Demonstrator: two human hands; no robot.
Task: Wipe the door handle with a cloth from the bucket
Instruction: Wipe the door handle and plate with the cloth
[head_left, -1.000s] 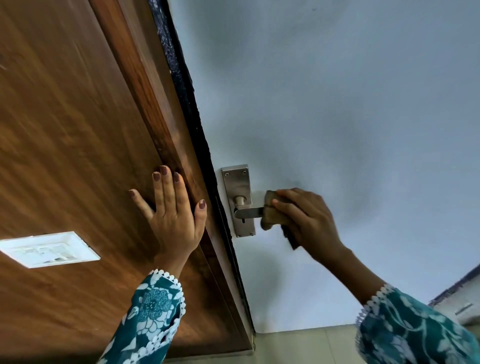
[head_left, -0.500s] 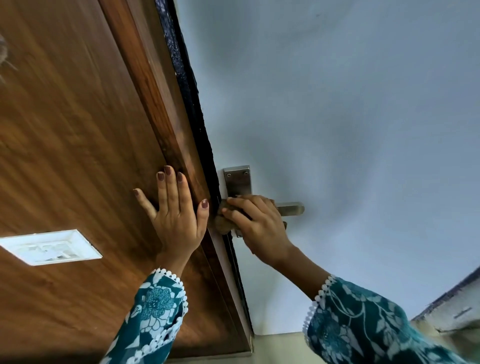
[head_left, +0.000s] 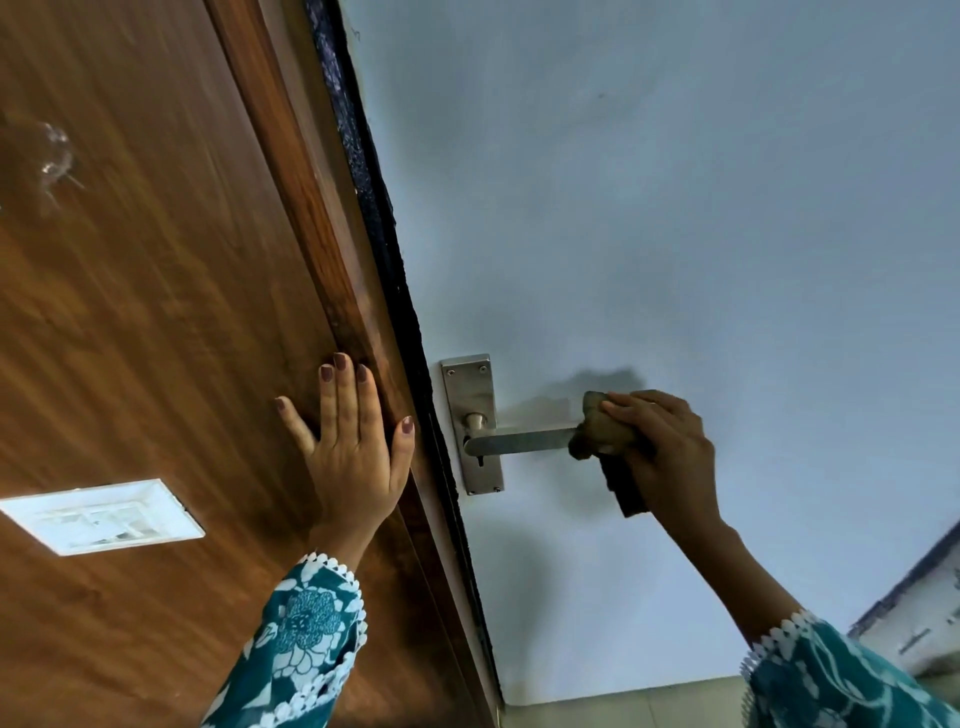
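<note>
**Cloth at the lever's tip**

A pale door (head_left: 675, 208) fills the view. The right hand (head_left: 670, 457) clasps the cloth (head_left: 602, 431) around the handle (head_left: 519, 441) end; the left hand (head_left: 353, 447) lies flat, released, on wood panelling (head_left: 156, 312). One more outward stroke may slip the cloth off.

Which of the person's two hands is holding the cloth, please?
The right hand, gripping the cloth at the free end of the door handle. The left hand lies flat and empty on the wooden panel.

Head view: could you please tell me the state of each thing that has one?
Handle: level, mostly bare, cloth at its free end.
Cloth: bunched around the handle tip.
Right hand: shut on cloth.
Left hand: open, flat on wood panel.
</note>
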